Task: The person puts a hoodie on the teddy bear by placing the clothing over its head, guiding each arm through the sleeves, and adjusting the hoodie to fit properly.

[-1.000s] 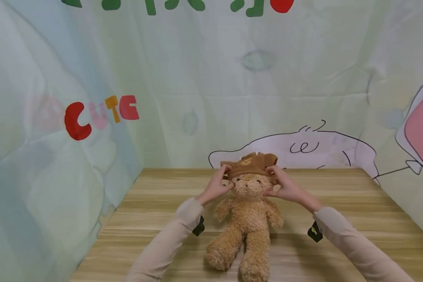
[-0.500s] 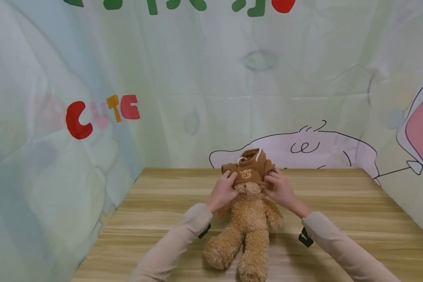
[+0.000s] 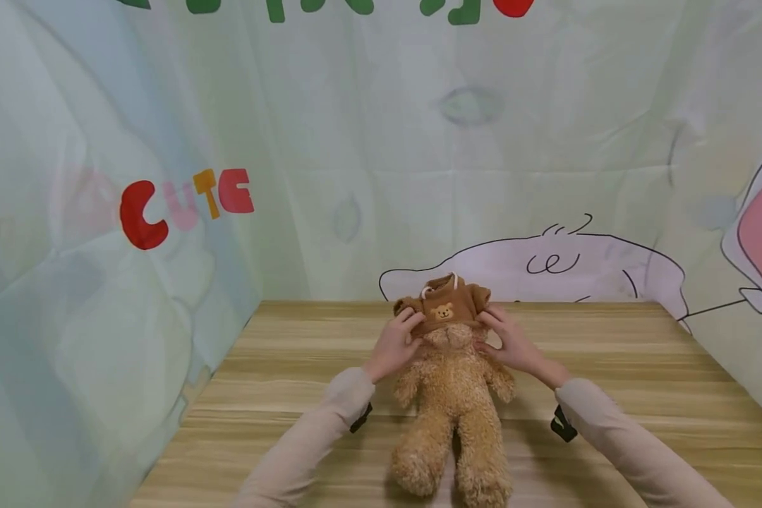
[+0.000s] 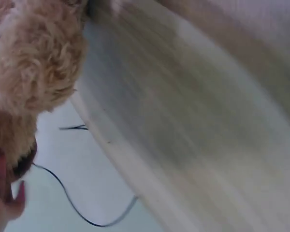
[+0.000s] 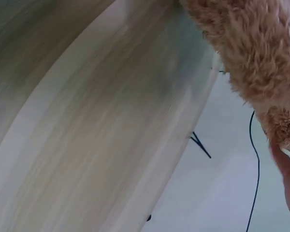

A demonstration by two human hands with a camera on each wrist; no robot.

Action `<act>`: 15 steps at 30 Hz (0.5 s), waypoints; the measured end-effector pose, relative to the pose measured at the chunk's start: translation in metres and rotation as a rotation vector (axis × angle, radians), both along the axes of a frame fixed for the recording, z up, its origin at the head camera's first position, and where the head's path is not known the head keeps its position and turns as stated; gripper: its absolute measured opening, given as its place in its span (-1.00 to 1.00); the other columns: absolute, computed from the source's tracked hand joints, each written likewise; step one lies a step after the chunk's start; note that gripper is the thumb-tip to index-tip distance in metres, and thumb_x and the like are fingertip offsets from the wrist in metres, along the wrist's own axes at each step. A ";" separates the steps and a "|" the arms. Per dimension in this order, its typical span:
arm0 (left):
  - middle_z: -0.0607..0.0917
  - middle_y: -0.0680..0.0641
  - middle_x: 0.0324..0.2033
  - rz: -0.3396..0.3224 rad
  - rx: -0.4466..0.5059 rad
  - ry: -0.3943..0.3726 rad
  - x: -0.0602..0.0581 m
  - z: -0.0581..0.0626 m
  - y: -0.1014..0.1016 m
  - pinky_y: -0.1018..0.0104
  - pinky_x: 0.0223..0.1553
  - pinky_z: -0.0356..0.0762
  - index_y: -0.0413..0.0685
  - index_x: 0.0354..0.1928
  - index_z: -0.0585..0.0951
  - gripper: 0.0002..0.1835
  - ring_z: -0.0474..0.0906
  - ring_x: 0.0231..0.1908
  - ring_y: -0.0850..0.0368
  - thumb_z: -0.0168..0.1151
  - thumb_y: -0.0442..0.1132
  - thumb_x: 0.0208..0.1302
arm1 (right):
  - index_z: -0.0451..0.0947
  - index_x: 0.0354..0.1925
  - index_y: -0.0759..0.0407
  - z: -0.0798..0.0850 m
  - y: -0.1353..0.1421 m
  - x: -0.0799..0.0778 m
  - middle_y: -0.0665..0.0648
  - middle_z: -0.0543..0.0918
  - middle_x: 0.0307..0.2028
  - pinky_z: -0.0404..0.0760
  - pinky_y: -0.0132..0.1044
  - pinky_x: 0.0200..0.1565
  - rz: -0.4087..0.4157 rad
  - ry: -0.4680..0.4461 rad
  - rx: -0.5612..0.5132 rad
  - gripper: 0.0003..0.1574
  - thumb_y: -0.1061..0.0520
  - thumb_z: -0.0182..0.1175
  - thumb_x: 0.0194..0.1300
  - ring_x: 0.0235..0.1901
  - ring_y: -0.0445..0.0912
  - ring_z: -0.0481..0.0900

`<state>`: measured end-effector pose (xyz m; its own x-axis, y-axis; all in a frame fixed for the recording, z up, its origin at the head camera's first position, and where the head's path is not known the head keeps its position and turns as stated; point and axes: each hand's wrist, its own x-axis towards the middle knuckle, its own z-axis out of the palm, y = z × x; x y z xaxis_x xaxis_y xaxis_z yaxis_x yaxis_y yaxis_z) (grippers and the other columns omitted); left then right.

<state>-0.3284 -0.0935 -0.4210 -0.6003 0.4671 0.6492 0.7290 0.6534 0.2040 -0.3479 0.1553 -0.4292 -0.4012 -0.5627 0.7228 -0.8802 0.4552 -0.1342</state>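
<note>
Since a second ago the brown hoodie [image 3: 454, 310] has come down over the eyes of the plush bear [image 3: 457, 388], neck opening now showing, and the bear's legs have shifted to the person's right. Nearest: legs, then belly, on the wood-grain table [image 3: 279, 395]; beyond, left hand [image 3: 394, 346] and right hand [image 3: 514, 346] flank the muzzle, fingers part-curled, gripping the hoodie's lower sides, thumbs lower by the cheeks. Hoodie lies between and just past both hands, neck end toward the printed backdrop [image 3: 330, 176].
</note>
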 end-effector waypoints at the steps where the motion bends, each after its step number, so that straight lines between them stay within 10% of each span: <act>1: 0.48 -0.06 -0.30 -0.023 0.060 -0.062 -0.001 -0.001 -0.003 0.28 -0.34 0.42 -0.09 -0.18 0.47 -0.67 0.43 -0.36 0.10 0.30 -0.41 -0.03 | 0.38 -0.22 0.22 -0.001 0.002 0.000 0.14 0.40 -0.26 0.50 -0.30 -0.34 0.011 -0.047 0.017 -0.52 0.36 0.35 -0.15 -0.26 -0.07 0.39; 8: 0.30 -0.21 -0.15 -0.240 0.515 -0.481 -0.002 -0.014 -0.004 0.29 -0.42 0.49 -0.28 -0.15 0.14 -0.47 0.42 -0.18 -0.09 0.25 -0.58 -0.08 | 0.33 -0.11 0.32 -0.011 0.003 -0.002 0.23 0.35 -0.22 0.57 -0.35 -0.49 0.028 -0.153 -0.048 -0.33 0.59 0.26 -0.27 -0.30 -0.04 0.43; 15: 0.27 -0.27 0.15 -0.223 0.731 -0.662 0.007 -0.018 0.003 0.27 -0.30 0.50 -0.21 0.20 0.12 -0.28 0.31 0.05 -0.15 0.13 -0.64 -0.04 | 0.38 -0.17 0.37 -0.011 -0.002 0.006 0.23 0.38 -0.31 0.50 -0.39 -0.54 0.072 -0.117 -0.217 -0.27 0.70 0.24 -0.45 -0.42 -0.16 0.38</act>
